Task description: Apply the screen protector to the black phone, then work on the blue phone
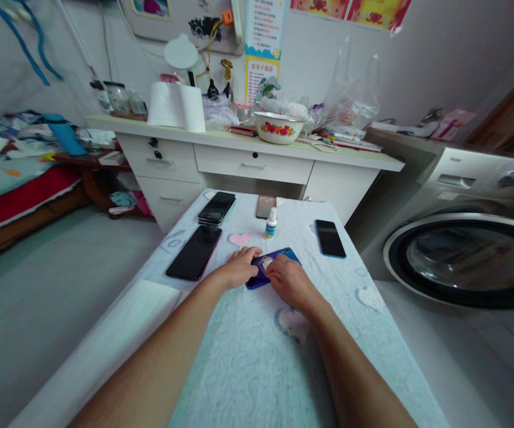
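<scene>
A blue-purple phone (pixel 255 282) lies back side up on the cloth-covered table. My left hand (pixel 237 267) is at its left end, fingers and thumb curled over the edge and holding it. Over the phone's back, my right hand (pixel 291 280) has its fingertips pinched together at a small pale piece (pixel 266 264), too small to name for sure. Just beyond the phone stands a small white-capped bottle (pixel 270 224) with a blue and yellow label, upright.
A large dark phone (pixel 195 252) lies to the left, with a stack of phones (pixel 217 207) behind it. Another phone (pixel 330 238) is at the right, and one more (pixel 266 207) at the far edge. Beyond stand a white desk (pixel 163 163) and a washing machine (pixel 457 184).
</scene>
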`<state>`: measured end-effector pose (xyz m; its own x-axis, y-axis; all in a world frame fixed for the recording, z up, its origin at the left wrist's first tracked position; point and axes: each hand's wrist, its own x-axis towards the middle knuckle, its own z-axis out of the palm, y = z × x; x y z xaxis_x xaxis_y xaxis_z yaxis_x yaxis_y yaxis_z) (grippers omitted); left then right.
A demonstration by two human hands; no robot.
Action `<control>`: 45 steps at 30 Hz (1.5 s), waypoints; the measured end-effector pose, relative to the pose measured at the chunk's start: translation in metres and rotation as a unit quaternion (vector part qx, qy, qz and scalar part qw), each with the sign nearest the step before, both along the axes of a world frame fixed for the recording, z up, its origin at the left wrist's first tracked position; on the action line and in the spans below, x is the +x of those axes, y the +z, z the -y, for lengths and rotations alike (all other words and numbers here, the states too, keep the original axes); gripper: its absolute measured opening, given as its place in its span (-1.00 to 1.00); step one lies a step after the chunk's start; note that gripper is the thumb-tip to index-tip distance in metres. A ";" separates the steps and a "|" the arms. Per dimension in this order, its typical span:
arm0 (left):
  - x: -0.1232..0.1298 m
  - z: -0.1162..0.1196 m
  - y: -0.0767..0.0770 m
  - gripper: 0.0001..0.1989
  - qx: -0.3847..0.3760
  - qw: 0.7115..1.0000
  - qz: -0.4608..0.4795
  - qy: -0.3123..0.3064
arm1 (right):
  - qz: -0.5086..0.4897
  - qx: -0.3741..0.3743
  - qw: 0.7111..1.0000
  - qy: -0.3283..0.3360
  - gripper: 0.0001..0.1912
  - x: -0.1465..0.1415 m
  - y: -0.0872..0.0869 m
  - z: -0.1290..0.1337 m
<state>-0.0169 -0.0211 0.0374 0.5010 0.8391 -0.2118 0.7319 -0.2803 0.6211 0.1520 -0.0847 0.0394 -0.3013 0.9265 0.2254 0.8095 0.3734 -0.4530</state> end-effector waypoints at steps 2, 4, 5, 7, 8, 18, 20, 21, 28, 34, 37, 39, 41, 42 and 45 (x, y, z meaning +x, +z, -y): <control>0.000 -0.003 -0.004 -0.39 -0.010 1.000 0.027 0.005 | 0.000 0.001 1.000 0.005 -0.80 -0.003 -0.001 0.000; 0.000 -0.005 -0.005 -0.41 -0.023 0.999 0.044 0.010 | -0.001 0.003 1.000 0.007 -0.81 -0.005 -0.001 0.001; 0.000 -0.006 -0.005 -0.42 -0.029 0.998 0.048 0.013 | -0.001 0.003 1.000 0.005 -0.81 -0.005 -0.001 0.001; 0.001 -0.006 -0.005 -0.43 -0.036 0.998 0.053 0.021 | -0.002 0.004 1.000 -0.003 -0.80 -0.004 -0.001 0.001; 0.002 -0.006 -0.004 -0.44 -0.037 0.998 0.055 0.025 | -0.004 0.004 1.000 -0.007 -0.80 -0.004 0.000 0.001; 0.006 -0.002 0.002 -0.45 -0.040 0.997 0.044 0.043 | -0.012 0.001 0.998 -0.067 -0.82 0.011 -0.001 -0.004; 0.006 0.000 0.007 -0.44 -0.032 0.999 0.025 0.033 | -0.007 0.000 0.996 -0.089 -0.82 0.016 -0.001 -0.005; 0.005 0.002 0.009 -0.39 -0.022 1.000 0.011 0.019 | -0.002 -0.002 0.995 -0.101 -0.81 0.018 -0.001 -0.006; 0.010 0.010 0.018 -0.10 0.043 0.993 -0.111 -0.023 | -0.006 -0.003 0.986 -0.165 -0.84 0.029 -0.003 -0.010; 0.010 0.008 0.008 -0.22 0.072 0.994 -0.086 -0.017 | -0.016 0.005 0.982 -0.189 -0.88 0.031 -0.008 -0.013; 0.007 0.006 0.004 -0.25 0.080 0.994 -0.070 -0.022 | -0.017 -0.001 0.981 -0.192 -0.87 0.031 -0.007 -0.014; 0.006 0.005 0.003 -0.27 0.083 0.994 -0.063 -0.029 | -0.010 -0.014 0.981 -0.193 -0.87 0.031 -0.005 -0.015; 0.005 0.004 0.003 -0.27 0.085 0.994 -0.058 -0.036 | 0.001 -0.030 0.981 -0.193 -0.86 0.031 -0.002 -0.017; 0.004 0.003 0.003 -0.28 0.086 0.994 -0.056 -0.040 | 0.007 -0.037 0.981 -0.191 -0.86 0.031 0.000 -0.018; 0.003 0.002 0.002 -0.31 0.089 0.994 -0.050 -0.049 | 0.024 -0.050 0.984 -0.172 -0.86 0.032 0.005 -0.019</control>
